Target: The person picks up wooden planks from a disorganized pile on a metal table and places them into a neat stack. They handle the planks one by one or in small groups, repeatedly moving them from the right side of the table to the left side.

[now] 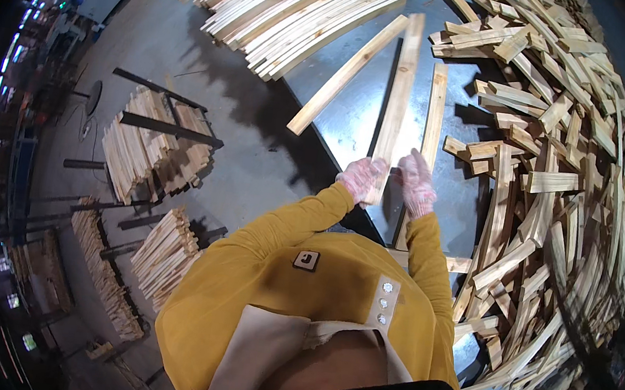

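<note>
My left hand (362,180), in a white and pinkish work glove, is closed around the near end of a long pale wooden strip (399,89). The strip points away from me over a shiny metal tabletop (354,96). My right hand (416,184), gloved alike, is beside the strip's right edge with thumb and fingers apart. It lies over a second, narrower strip (436,105), which shows beyond and below the hand; whether it touches either strip is unclear. A third strip (348,74) slants at the left, overhanging the table edge.
Long strips lie in a neat stack (302,13) at the far left of the table. A tangled heap of short wood pieces (537,182) covers the right side. On the floor at left stand racks with wood bundles (153,142) and dark metal bars (170,129).
</note>
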Demonstrator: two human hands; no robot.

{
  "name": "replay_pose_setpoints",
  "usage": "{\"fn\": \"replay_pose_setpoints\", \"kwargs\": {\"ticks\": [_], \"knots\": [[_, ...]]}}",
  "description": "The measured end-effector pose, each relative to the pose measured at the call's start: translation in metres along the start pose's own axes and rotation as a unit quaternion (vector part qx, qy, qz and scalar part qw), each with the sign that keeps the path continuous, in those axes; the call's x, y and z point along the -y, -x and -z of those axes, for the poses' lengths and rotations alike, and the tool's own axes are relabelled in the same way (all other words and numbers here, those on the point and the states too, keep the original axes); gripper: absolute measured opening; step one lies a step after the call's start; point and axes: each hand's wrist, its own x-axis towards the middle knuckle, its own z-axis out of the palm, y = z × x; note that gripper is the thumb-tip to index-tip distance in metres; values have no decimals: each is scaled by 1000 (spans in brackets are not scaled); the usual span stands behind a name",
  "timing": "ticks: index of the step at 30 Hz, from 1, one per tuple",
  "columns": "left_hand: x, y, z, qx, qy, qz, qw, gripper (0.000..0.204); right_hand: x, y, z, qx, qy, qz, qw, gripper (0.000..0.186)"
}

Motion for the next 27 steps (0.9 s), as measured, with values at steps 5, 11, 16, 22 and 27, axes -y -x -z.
{"fn": "replay_pose_setpoints", "kwargs": {"ticks": [5, 11, 16, 22, 27], "knots": [[-89, 3, 34, -14, -489, 12, 872, 63, -3, -36, -25, -50, 103, -62, 992, 47], [-240, -12, 137, -92, -735, -442, 506, 69, 127, -50, -6, 196, 508, 3, 839, 27], [-264, -22, 213, 141, -753, -82, 637, 32, 114, -93, -8, -144, 366, 423, 817, 37], [-234, 14, 247, -103, -401, -57, 909, 44, 24, -135, -179, -46, 389, 53, 919, 88], [-200, 11, 249, -154, -321, -17, 934, 33, 148, -145, -236, 70, 390, -203, 896, 100]]}}
